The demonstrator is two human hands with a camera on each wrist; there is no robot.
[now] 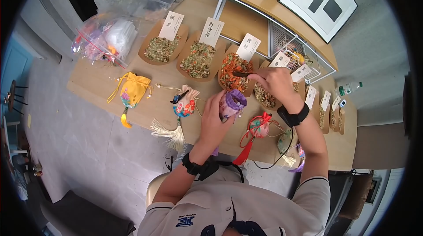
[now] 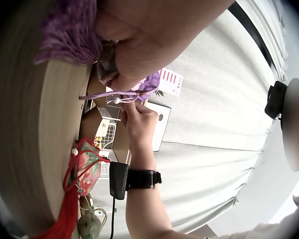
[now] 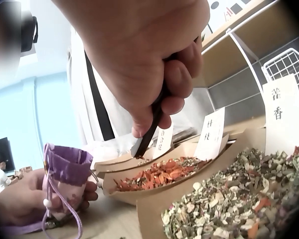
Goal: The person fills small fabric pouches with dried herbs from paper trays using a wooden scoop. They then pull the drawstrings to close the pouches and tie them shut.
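My left hand [image 1: 212,117] grips a purple drawstring pouch [image 3: 69,167] around its body, its gathered mouth open and facing up. A purple tassel [image 2: 72,32] hangs from the pouch. In my right hand [image 1: 278,85] is a slim dark scoop [image 3: 152,129], gripped by its handle. Its tip points down over the paper tray of orange-red dried herbs [image 1: 235,66], close above the heap. The pouch stands just in front of this tray's near edge. In the right wrist view, a tray of greenish mixed herbs [image 3: 239,194] lies below and to the right of the right hand.
More herb trays with upright label cards [image 1: 211,31] line the table both ways. Yellow [image 1: 134,90], floral [image 1: 185,103] and red-corded [image 1: 259,126] pouches lie along the front. Behind are plastic bags [image 1: 105,37], a wooden shelf [image 1: 246,17] and a bottle [image 1: 349,88].
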